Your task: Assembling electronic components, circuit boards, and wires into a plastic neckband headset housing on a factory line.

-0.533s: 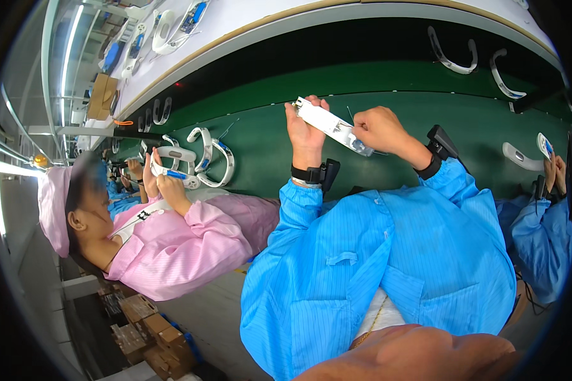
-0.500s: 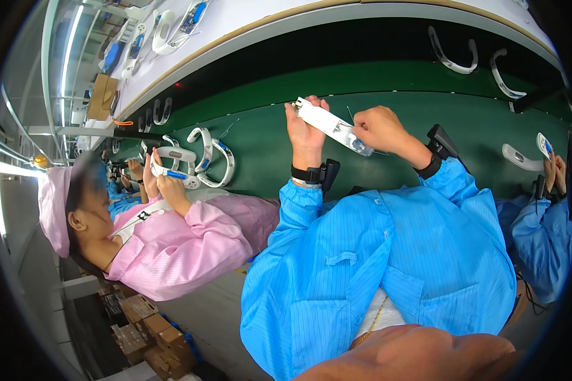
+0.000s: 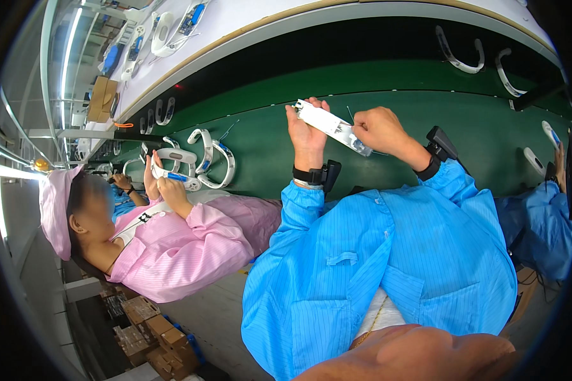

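A long white plastic housing [image 3: 325,119] with an open inner side slants over the green work surface [image 3: 273,146]. My left hand [image 3: 307,134] supports its upper left end, thumb on the near edge and fingertips showing past the far edge. At the lower right part my right hand [image 3: 381,129] is closed, its fingertips pinched against the inside of the housing. Whatever those fingertips grip is hidden. A thin wire [image 3: 349,113] sticks up beside them. Near the right hand, the housing's end [image 3: 362,148] looks greyish and partly see-through.
To my left a person in pink [image 3: 178,247] handles a white curved part [image 3: 175,176]. Several white curved pieces [image 3: 223,164] lie beside that person. U-shaped white parts [image 3: 459,61] lie on the dark strip beyond. A white shelf [image 3: 235,35] spans the back. Another blue sleeve [image 3: 534,216] is at right.
My hands and the housing hold almost the same place. The U-shaped parts at the far right have shifted slightly right. The right-hand co-worker's hand and white parts have moved.
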The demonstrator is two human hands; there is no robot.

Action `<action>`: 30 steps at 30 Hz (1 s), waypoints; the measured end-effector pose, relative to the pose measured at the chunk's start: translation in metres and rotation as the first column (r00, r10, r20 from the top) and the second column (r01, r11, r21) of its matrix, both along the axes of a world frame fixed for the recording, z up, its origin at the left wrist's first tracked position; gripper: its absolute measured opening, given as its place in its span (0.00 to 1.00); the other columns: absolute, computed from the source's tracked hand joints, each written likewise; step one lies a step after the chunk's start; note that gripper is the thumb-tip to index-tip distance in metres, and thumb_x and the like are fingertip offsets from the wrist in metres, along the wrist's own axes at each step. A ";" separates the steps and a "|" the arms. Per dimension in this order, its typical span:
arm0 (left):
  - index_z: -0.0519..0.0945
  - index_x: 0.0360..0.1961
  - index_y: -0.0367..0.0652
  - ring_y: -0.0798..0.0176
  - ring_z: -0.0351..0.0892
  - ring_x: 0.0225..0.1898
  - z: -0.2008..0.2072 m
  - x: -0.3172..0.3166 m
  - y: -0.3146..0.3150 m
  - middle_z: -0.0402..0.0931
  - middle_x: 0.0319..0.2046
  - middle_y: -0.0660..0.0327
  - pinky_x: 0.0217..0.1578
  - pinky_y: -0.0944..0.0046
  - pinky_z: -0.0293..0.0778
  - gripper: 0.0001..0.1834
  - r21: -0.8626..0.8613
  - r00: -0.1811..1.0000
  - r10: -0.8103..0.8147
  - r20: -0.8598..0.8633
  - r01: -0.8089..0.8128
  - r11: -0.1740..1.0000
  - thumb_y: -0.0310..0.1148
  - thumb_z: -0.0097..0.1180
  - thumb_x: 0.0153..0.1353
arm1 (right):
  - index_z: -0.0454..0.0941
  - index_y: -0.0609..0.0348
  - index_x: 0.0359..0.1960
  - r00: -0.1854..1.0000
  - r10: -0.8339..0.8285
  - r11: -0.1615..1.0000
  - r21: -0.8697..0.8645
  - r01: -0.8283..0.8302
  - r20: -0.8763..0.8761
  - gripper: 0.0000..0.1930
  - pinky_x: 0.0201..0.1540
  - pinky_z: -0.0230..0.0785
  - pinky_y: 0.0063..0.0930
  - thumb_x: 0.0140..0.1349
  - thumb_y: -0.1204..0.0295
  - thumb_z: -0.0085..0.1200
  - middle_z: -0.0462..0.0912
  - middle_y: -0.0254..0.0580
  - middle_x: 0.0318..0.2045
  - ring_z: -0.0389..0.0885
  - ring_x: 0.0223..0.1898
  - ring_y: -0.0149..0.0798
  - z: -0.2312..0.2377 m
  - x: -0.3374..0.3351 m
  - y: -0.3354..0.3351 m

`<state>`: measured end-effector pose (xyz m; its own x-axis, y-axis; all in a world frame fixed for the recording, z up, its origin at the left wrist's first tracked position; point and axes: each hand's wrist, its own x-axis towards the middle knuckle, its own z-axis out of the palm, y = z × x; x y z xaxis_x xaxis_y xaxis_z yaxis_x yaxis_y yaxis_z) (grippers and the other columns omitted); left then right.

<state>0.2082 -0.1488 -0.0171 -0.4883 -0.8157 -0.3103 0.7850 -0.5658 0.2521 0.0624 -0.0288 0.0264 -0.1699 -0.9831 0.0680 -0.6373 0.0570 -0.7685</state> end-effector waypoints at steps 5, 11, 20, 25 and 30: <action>0.66 0.38 0.36 0.60 0.72 0.33 0.000 -0.004 0.004 0.69 0.31 0.56 0.46 0.56 0.73 0.27 -0.020 0.999 0.017 0.046 -0.016 1.000 0.54 0.32 0.69 | 0.76 0.59 0.30 0.993 -0.034 0.997 -0.072 0.025 -0.113 0.07 0.28 0.68 0.46 0.51 0.70 0.55 0.78 0.49 0.18 0.78 0.24 0.54 -0.011 0.007 -0.002; 0.68 0.37 0.37 0.59 0.72 0.34 -0.006 -0.008 0.007 0.70 0.30 0.56 0.46 0.56 0.72 0.28 -0.001 0.998 0.025 0.058 -0.025 1.000 0.54 0.30 0.70 | 0.67 0.53 0.55 0.987 0.157 0.973 -0.166 -0.161 -0.038 0.27 0.27 0.68 0.44 0.51 0.69 0.61 0.79 0.49 0.22 0.78 0.25 0.54 -0.032 0.002 -0.005; 0.67 0.38 0.36 0.58 0.71 0.33 -0.018 -0.010 0.016 0.70 0.30 0.56 0.52 0.55 0.67 0.29 -0.070 0.995 -0.087 0.048 0.090 0.993 0.54 0.27 0.70 | 0.64 0.50 0.62 0.937 0.295 0.928 -0.178 -0.327 -0.187 0.35 0.27 0.68 0.39 0.49 0.69 0.62 0.79 0.50 0.22 0.78 0.23 0.51 -0.024 -0.011 -0.005; 0.66 0.42 0.40 0.59 0.71 0.34 -0.023 -0.007 0.014 0.70 0.31 0.57 0.49 0.53 0.71 0.24 0.039 0.998 -0.031 0.046 0.029 0.999 0.53 0.34 0.69 | 0.63 0.49 0.63 0.944 0.308 0.933 -0.154 -0.324 -0.122 0.36 0.26 0.68 0.37 0.48 0.69 0.62 0.78 0.49 0.22 0.78 0.22 0.49 -0.017 -0.017 0.005; 0.67 0.41 0.41 0.59 0.71 0.35 -0.026 -0.004 0.014 0.70 0.31 0.57 0.48 0.53 0.71 0.23 0.001 1.000 -0.026 0.005 0.026 1.000 0.53 0.35 0.69 | 0.80 0.55 0.40 0.999 0.044 0.979 -0.201 -0.043 0.001 0.14 0.23 0.67 0.32 0.48 0.75 0.62 0.80 0.44 0.21 0.79 0.21 0.45 -0.042 -0.021 0.023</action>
